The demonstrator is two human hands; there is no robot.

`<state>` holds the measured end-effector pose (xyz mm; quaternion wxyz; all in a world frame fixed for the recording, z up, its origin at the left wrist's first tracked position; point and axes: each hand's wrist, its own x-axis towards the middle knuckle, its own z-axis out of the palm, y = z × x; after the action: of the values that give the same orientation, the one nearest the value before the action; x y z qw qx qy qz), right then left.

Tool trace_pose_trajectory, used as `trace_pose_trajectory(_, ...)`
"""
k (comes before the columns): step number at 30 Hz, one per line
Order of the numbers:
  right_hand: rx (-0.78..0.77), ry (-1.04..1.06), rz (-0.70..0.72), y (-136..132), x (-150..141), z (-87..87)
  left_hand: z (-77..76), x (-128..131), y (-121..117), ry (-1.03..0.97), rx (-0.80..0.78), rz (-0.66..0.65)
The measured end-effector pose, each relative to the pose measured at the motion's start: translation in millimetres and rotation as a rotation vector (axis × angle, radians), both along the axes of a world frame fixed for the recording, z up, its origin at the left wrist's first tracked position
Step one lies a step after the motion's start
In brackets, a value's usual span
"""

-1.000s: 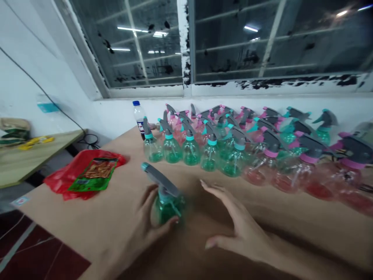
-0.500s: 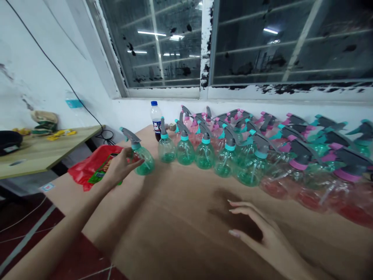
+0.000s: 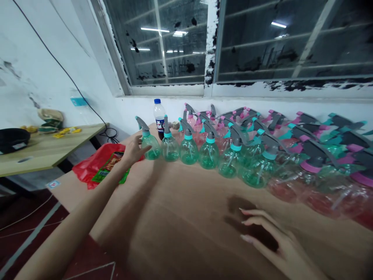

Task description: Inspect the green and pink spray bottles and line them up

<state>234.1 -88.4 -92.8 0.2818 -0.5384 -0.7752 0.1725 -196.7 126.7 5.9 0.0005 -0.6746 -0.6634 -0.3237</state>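
Note:
My left hand (image 3: 133, 149) reaches far out and grips a green spray bottle (image 3: 149, 143) with a grey trigger, standing at the left end of a front row of green spray bottles (image 3: 208, 152). The bottle stands upright on the brown table (image 3: 180, 217), close beside its neighbour. My right hand (image 3: 275, 243) rests near the table's front right, fingers loosely curved and apart, holding nothing.
Behind the green row, pink spray bottles (image 3: 309, 175) and more green ones crowd against the wall under the window. A small blue-capped drink bottle (image 3: 159, 120) stands at the back. A red plastic bag (image 3: 99, 167) lies on the left. A second table (image 3: 43, 149) stands further left.
My left hand has carried the green spray bottle from near me out to the left end of the front row and set it down there. My right hand has drawn back toward me.

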Motion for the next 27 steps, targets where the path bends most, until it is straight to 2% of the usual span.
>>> trace_pose_trajectory(6,0.033,-0.024,-0.003,-2,5,-2.2,-3.2,8,11,0.056,0.058,0.004)
trace_pose_trajectory(10,0.052,-0.048,-0.006,-6,13,-1.2,0.5,23,0,0.095,0.16,0.075)
trace_pose_trajectory(13,0.047,-0.079,-0.02,-10,20,4.3,4.8,44,-14,0.122,0.213,0.121)
trace_pose_trajectory(16,0.053,-0.082,-0.057,-16,23,11.8,6.1,71,-20,0.169,0.153,0.12)
trace_pose_trajectory(19,0.046,-0.076,-0.059,-23,23,17.5,3.7,90,-15,0.223,0.076,0.156)
trace_pose_trajectory(23,0.006,-0.071,-0.049,-31,27,18.6,3.9,101,-6,0.282,0.02,0.218)
trace_pose_trajectory(27,-0.041,-0.026,-0.079,-36,35,21.0,13.0,103,-19,0.33,0.003,0.254)
